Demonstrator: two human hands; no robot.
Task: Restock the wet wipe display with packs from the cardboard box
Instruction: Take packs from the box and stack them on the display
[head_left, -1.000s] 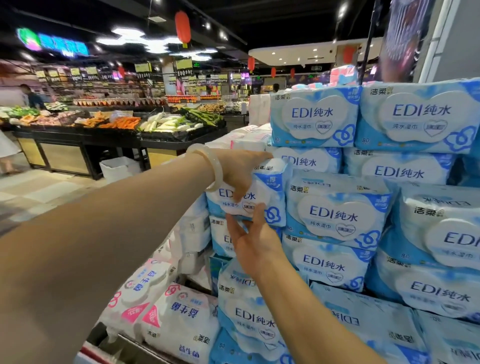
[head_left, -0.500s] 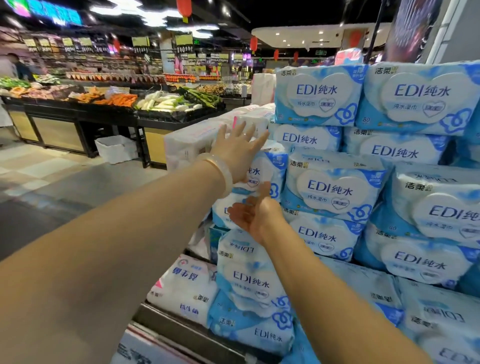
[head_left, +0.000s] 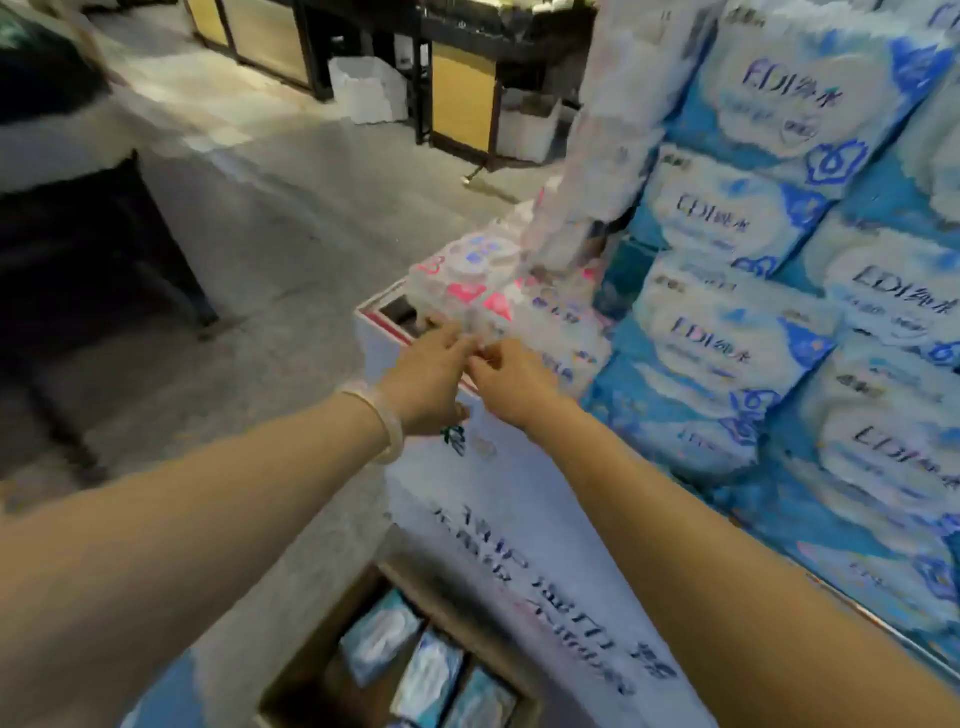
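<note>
The view is blurred. Blue wet wipe packs (head_left: 727, 218) are stacked high on the display at the right. The open cardboard box (head_left: 311, 660) sits on the floor at the bottom, with blue packs (head_left: 431, 670) standing inside. Both my arms reach forward over the display's white printed base (head_left: 519, 545). My left hand (head_left: 428, 379), with a pale bangle on the wrist, has its fingers stretched out and holds nothing. My right hand (head_left: 511, 384) is right beside it, its fingers curled by the left fingertips. Both hands hover at the pink-and-white packs (head_left: 483, 291) on the display's near corner.
Grey floor spreads to the left. A dark stand (head_left: 88, 249) is at the far left. Dark produce counters with yellow panels (head_left: 462, 98) and white bins (head_left: 369, 88) stand at the back.
Both hands have left the stacked blue pack and dropped to the display's lower corner. My head has tilted down, so the cardboard box has come into view.
</note>
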